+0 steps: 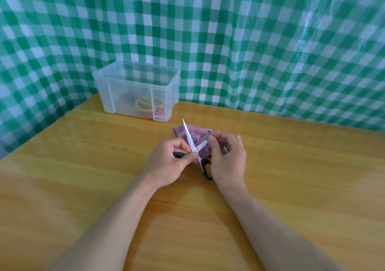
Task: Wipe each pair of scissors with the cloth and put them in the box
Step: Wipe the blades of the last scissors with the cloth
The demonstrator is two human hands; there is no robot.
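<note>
Plainly, the open black-handled scissors are held just above the wooden worktop, in front of the box and not in it. The left grip is clenched on them: thumb and forefinger pinch the metal at the pivot, and one black handle loop pokes out from under the curled fingers on that side. One blade stands free, its point aimed up and away towards the box. The other blade runs to the right and its tip is lost inside the purple cloth. The right grip is closed on that cloth, fingertips pinching the fabric around the covered blade; how much cloth lies under the palm cannot be seen. The second handle loop hangs between the two wrists, partly hidden by the right hand.

The translucent plastic box sits at the back left of the worktop, lid off. Its frosted wall blurs the contents: yellow-handled scissors can be made out, with something red below them and a darker shape behind, neither clear enough to name. A green-and-white checked sheet hangs behind the worktop. Both forearms run out of the bottom edge.
</note>
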